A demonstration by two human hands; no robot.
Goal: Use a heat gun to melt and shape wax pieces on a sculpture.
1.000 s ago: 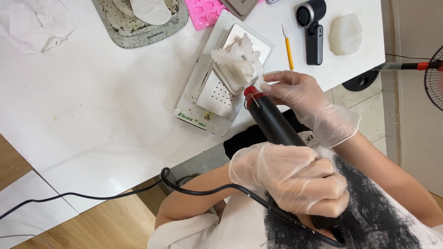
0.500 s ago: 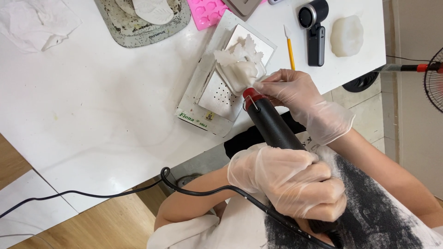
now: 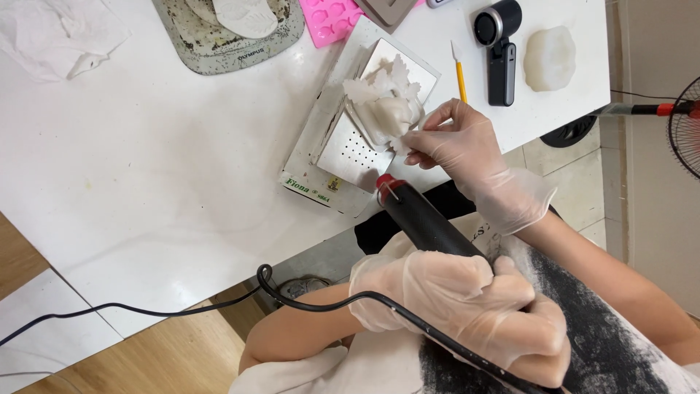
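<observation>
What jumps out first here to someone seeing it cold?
The black corded tool with a red tip, gripped in the gloved left hand at lower centre and aimed up at the table edge. Just above it, the gloved right hand pinches a white leafy piece sitting on a perforated metal plate. A pink mould pokes in at the top edge.

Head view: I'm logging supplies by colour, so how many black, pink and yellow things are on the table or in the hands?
Black: 2 (corded tool in left hand, camera gadget)
Pink: 1 (mould)
Yellow: 1 (stick tool)
Total: 4
</observation>
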